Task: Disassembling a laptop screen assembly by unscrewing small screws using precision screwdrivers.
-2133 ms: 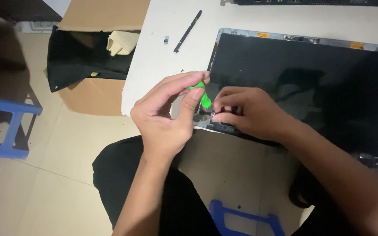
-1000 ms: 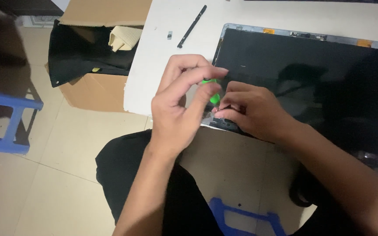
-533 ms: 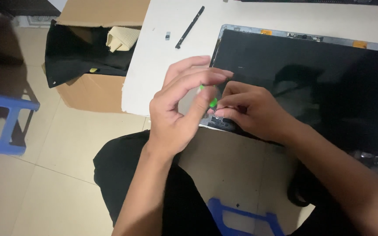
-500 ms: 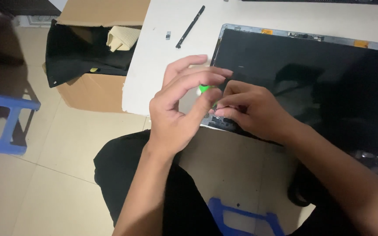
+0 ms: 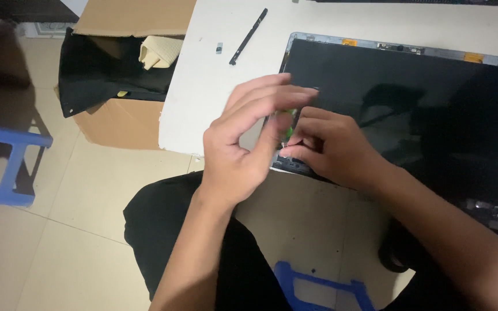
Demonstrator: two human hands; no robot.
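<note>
A dark laptop screen panel (image 5: pixel 410 98) with a thin grey frame lies flat on a white table (image 5: pixel 214 103). Both hands meet at its near left corner. My left hand (image 5: pixel 243 144) reaches across with fingers stretched over a small green tool (image 5: pixel 288 115), fingertips and thumb gripping its top. Only a sliver of green shows between the fingers. My right hand (image 5: pixel 329 147) is curled on the panel's edge, pinching the tool's lower end against the corner. The tool's tip is hidden.
A thin black strip (image 5: pixel 248 37) and a tiny loose part (image 5: pixel 219 49) lie on the table's far left. An open cardboard box (image 5: pixel 116 121) holding black material and a beige cloth (image 5: pixel 159 50) sits on the floor. Blue stools stand at left (image 5: pixel 7 167) and below (image 5: pixel 318 288).
My left hand's fingers have slid further over the green tool, covering most of it. My right hand has stayed at the panel's corner.
</note>
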